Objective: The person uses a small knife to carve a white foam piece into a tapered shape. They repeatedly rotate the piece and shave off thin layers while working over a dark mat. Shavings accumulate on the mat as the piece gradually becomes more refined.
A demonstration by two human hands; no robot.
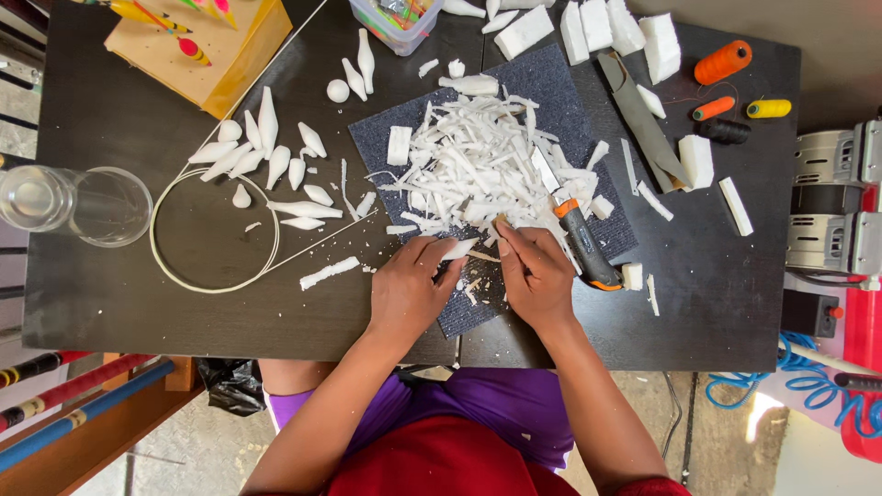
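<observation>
white foam piece (457, 249) sits pinched in the left hand (410, 292) grip near the table's front edge; right hand (536, 276) grip pinches a thin blade against it. one utility knife (577, 231) beside, four thread spools (726, 62) at far right corner.

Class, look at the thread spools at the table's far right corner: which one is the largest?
The orange spool lying farthest back; it is plainly thicker and longer than the small orange, yellow and black ones.

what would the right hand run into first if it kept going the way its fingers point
The right hand points up and slightly left across the mat. It would probably meet the pile of white foam shavings first, just beyond its fingertips; the utility knife lies to its right.
</observation>
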